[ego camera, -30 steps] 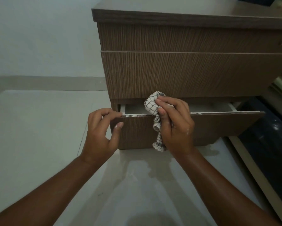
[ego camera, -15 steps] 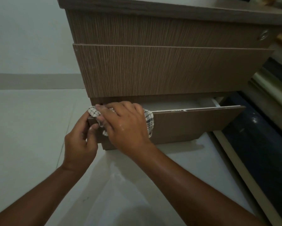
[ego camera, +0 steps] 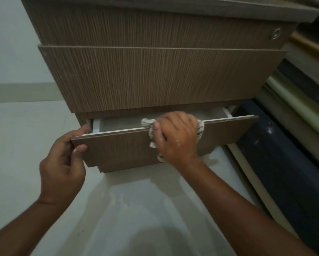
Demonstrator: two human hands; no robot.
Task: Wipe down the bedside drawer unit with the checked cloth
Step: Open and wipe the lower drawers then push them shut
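The brown wood-grain bedside drawer unit stands in front of me on the pale floor. Its bottom drawer is pulled partly out, with a white inside showing. My right hand is closed on the checked cloth and presses it over the top edge of the drawer front, a little right of the middle. My left hand grips the left end of that drawer front, thumb on its face and fingers behind the edge.
A round metal lock sits at the top drawer's right end. Dark and pale bed-frame parts run along the right side, close to the unit. Pale floor with a wet patch lies below and to the left.
My right hand has slid the cloth along the drawer's top edge from the left end towards the middle. My left hand has shifted to hold the drawer front's left end.
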